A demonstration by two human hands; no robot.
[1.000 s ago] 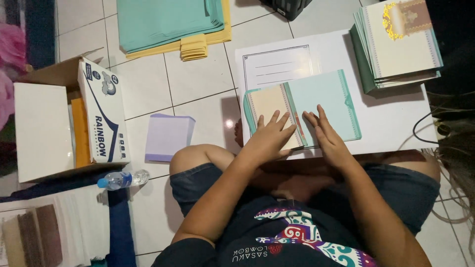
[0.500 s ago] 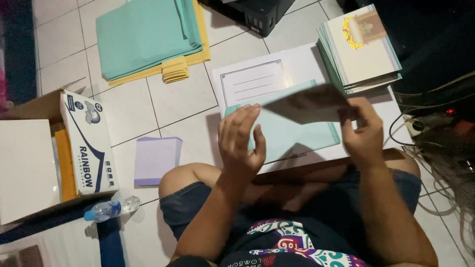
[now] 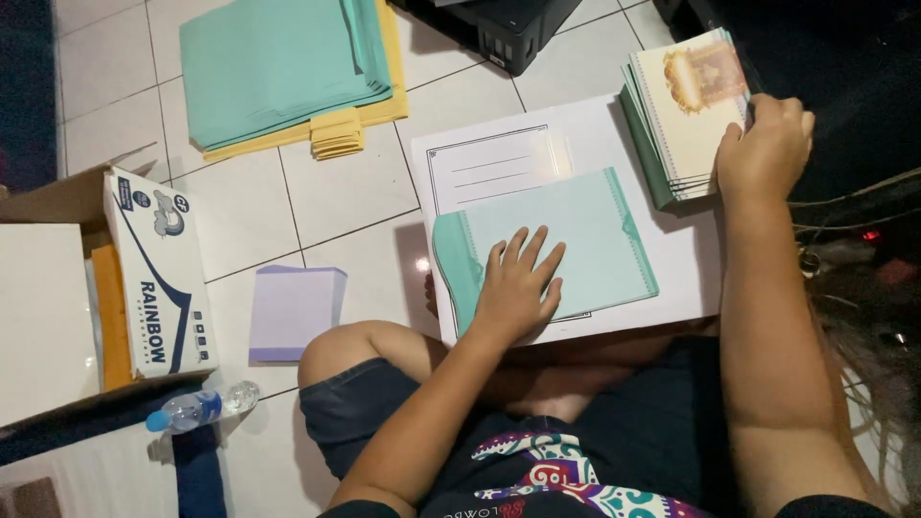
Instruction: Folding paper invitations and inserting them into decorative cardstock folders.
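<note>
The left hand (image 3: 518,288) lies flat and open on the green folder (image 3: 576,240), holding it down. The right hand (image 3: 765,144) grips the top card (image 3: 686,96) of a stack.

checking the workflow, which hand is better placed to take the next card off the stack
Right. The right hand already rests on the stack of cards, while the left hand lies flat on the teal folder, pinning it.

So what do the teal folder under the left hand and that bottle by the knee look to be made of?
Teal folder: probably matte card, since it lies flat and stiff under the left hand without gloss. Bottle: clear plastic, see-through with a blue cap.
</note>
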